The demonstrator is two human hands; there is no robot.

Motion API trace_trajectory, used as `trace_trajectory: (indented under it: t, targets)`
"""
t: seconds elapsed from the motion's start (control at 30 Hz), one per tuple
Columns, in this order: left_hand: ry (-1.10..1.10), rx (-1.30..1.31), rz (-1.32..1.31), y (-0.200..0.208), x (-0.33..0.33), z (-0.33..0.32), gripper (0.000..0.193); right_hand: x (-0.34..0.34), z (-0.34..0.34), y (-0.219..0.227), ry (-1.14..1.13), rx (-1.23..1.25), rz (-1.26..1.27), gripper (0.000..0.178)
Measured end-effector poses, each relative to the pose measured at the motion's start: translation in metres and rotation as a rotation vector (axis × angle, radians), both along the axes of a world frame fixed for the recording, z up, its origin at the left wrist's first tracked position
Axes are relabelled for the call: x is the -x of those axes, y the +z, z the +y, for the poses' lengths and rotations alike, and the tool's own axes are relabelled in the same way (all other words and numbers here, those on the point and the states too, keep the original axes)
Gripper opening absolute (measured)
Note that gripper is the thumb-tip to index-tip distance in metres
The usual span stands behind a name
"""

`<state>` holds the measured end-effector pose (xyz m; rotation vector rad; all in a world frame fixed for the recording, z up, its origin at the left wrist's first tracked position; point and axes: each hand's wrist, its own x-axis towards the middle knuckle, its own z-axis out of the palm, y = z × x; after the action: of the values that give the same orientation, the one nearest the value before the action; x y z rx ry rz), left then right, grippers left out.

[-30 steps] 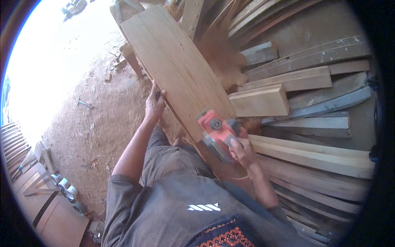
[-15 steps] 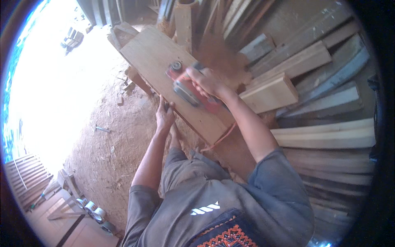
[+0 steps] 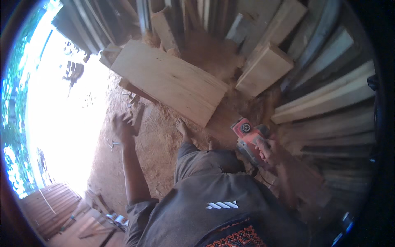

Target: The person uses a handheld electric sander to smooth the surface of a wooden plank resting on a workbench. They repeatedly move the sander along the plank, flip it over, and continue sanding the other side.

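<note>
The right hand is squeezing tight around a red power planer near the big wooden board's corner. The left hand is hanging open, holding nothing.

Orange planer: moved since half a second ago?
Yes. The orange power planer was on the wide light board then; now the right hand holds it off the board's near end, down by the person's leg.

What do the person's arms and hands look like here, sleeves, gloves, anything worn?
Both hands bare, no gloves: left hand, right hand. Forearms bare, nothing visible on the wrists. Short grey sleeves end near the elbows, part of a grey shirt with a small white stripe mark and a red patterned panel at the chest.
</note>
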<state>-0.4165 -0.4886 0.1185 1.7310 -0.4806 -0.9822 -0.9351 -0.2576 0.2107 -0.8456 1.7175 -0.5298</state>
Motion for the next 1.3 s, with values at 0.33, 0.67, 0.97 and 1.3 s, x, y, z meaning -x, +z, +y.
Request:
trace_trajectory:
  t: [0.33, 0.67, 0.97, 1.3]
  targets:
    - [-0.952, 0.332, -0.075, 0.053, 0.138, 0.079, 0.058, 0.013, 0.032, -0.020, 0.044, 0.018, 0.228, 0.053]
    - [-0.934, 0.299, -0.102, -0.017, 0.185, 0.096, 0.045, 0.025, 0.042, -0.040, 0.157, 0.331, 0.331, 0.047]
    - [-0.965, 0.351, -0.356, -0.021, 0.180, 0.096, 0.038, 0.025, 0.037, -0.034, 0.151, 0.300, 0.317, 0.050]
    - [-0.981, 0.257, -0.285, -0.025, 0.180, 0.084, 0.031, 0.003, -0.173, -0.099, 0.288, 0.371, 0.368, 0.063]
